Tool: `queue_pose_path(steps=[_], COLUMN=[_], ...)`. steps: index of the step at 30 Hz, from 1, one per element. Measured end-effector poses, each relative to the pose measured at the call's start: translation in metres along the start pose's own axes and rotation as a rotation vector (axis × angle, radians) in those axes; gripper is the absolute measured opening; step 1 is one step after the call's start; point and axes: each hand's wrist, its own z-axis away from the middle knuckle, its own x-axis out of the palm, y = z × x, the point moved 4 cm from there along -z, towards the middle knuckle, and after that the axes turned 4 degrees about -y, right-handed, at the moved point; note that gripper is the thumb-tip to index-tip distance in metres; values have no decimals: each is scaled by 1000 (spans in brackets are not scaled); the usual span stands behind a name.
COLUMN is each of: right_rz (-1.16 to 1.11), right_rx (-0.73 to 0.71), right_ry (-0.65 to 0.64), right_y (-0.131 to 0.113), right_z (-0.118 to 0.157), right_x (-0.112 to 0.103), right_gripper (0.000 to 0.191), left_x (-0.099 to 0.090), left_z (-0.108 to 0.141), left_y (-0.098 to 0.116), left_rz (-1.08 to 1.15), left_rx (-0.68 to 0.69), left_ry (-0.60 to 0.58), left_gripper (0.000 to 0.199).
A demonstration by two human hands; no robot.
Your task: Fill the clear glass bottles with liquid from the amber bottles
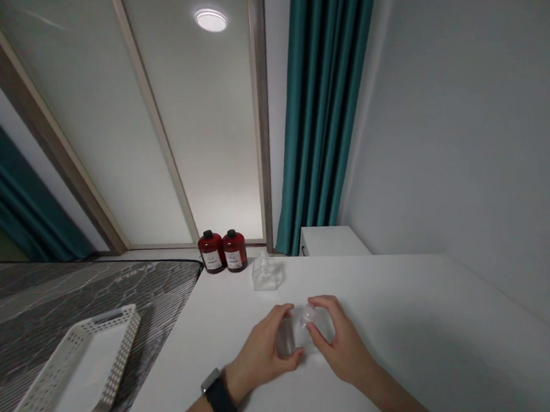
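Apparently the step in hand was a two-handed one at a clear container (286,337) on the white tabletop (407,310). The left hand (260,354) was clamped on it, thumb at the near side and fingers at the far side, while the right hand (346,351) pinched a round clear knob (308,316) between thumb and forefinger. Whether that knob sat on a lid, and whether any lid was seated, could not be told. Working the knob further seemed to call for a steady left hold and a light, level right pinch, since smooth clear walls might slip. Beyond stood a second clear container (265,278), near two red bottles (211,252).
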Motion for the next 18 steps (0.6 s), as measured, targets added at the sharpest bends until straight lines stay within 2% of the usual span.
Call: queue_pose_path(steps=[6,10,14,18], right_rz=[-55,-156,-239,-273], right_rx=[85,125,143,90], right_ry=[-4,-69,-88,-103], right_y=[11,11,14,14], right_z=[3,6,9,10], right_x=[11,17,20,20], right_gripper=[45,49,42,33], left_x=[0,-1,-2,-2], left_z=[-1,-1,-1,-2], left_y=[-3,-2,-6,-10], left_rz=[-28,9,55,104], left_rx=[-40,-32,-38,-26], left_ry=[-9,-13,-39,-87], left_gripper=[70,69,72,75])
